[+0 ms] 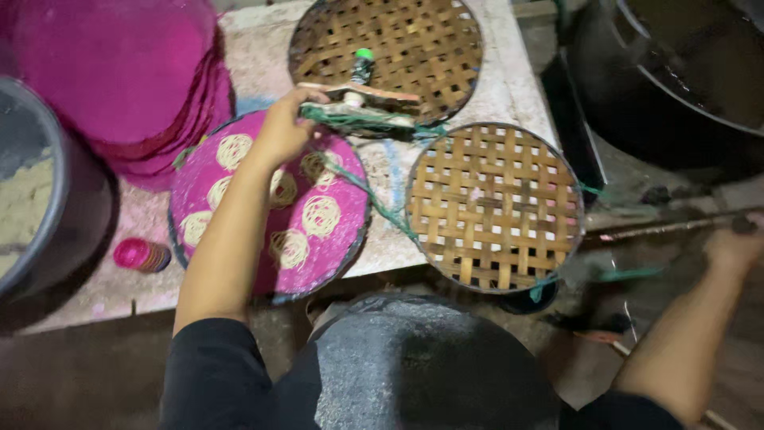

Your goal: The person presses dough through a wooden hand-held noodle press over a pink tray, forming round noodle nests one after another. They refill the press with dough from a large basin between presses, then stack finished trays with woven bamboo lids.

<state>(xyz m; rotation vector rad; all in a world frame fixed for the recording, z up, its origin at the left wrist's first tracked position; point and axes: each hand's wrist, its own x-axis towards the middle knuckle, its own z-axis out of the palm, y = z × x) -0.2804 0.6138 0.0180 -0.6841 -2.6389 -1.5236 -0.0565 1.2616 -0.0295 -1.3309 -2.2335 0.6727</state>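
**Left hand on a wooden tool above the pink tray**

The left hand [280, 131] was seen reaching forward over the pink round tray [350, 179], which lay on the pale desk [382, 255] at the near edge. The grip of that hand was closed around the end of a flat wooden tool [358, 99] wound with green cord [374, 203]; the tool was held just beyond the pink tray's far rim, over the near edge of a dark woven bamboo tray [446, 40]. A small green-capped bottle [362, 65] lay on that farther bamboo tray, just behind the tool.

On the pink tray several pale coils of thin noodle strands [321, 215] were laid out, apart from one another. Just to the right of the pink tray a lighter woven bamboo tray [493, 207] was set, bare, overhanging the desk edge. To the left of the pink tray a stack of pink discs [119, 72] was piled, and a small pink lid [139, 255] was placed near its lower left rim.

The right hand [736, 247] was stretched well to the right of the pink tray, at a thin rod [660, 229]; whether its grip was closed could not be told. A dark round basin [430, 366] was seen below the pink tray, close to the body.
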